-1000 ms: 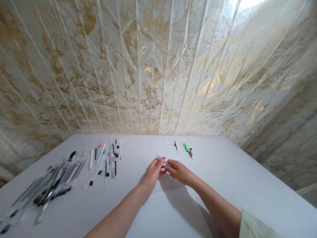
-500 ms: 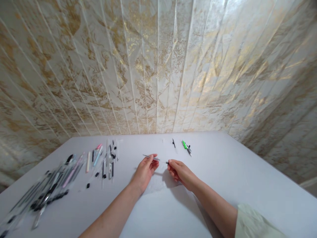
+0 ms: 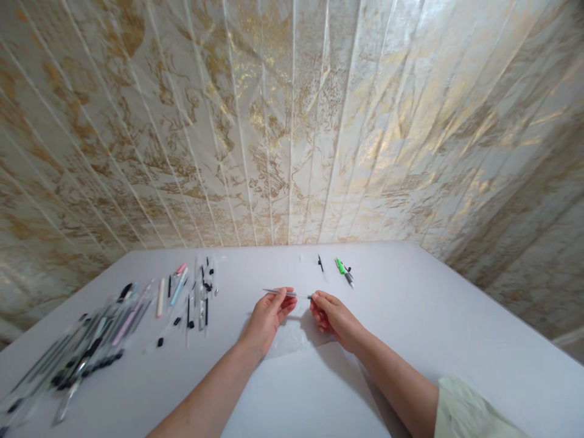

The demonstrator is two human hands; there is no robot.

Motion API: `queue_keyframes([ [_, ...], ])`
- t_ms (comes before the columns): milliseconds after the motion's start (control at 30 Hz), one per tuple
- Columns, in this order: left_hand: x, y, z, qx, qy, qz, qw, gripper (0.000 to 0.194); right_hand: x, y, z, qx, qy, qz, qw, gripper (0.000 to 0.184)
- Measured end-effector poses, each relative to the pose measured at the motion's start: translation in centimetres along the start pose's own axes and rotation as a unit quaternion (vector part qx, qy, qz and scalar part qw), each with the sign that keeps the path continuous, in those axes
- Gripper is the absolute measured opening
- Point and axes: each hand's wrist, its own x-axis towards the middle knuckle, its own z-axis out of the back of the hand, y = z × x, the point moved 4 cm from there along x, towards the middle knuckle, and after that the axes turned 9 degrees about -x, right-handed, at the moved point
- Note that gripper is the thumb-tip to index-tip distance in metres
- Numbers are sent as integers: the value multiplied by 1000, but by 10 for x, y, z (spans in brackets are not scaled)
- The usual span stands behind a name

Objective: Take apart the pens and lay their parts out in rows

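My left hand (image 3: 269, 316) pinches a thin grey pen barrel (image 3: 278, 292) that lies level, pointing left. My right hand (image 3: 331, 313) is closed just to its right, its fingertips pinching the barrel's small dark end piece (image 3: 309, 297). Both hands hover over the middle of the white table (image 3: 410, 328). A green pen (image 3: 341, 267) and a small black part (image 3: 320, 263) lie beyond my right hand near the wall.
Several pens and loose pen parts (image 3: 191, 292) lie in rows on the left of the table, with a larger heap of dark pens (image 3: 82, 353) at the far left edge. A gold-patterned sheet covers the wall (image 3: 292, 121) behind the table.
My hands have drawn slightly apart, the left one carrying the barrel leftward and turning it level. The view has shifted a little, so the table items sit lower left.
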Motion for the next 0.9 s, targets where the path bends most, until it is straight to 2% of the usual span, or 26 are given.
queue_keyframes([
  [133, -3, 1, -3, 8, 12, 14, 1000, 27, 2, -3, 2, 8, -32, -1, 999, 36],
  [233, -4, 1, -4, 15, 15, 14, 1000, 27, 3, -2, 4, -5, -42, 22, 999, 36],
  [433, -5, 1, -3, 9, -3, 11, 1000, 24, 1, 4, 3, -56, -63, 69, 994, 38],
  [900, -5, 2, -3, -12, -36, 19, 999, 18, 3, 4, 0, -87, -85, 110, 986, 39],
])
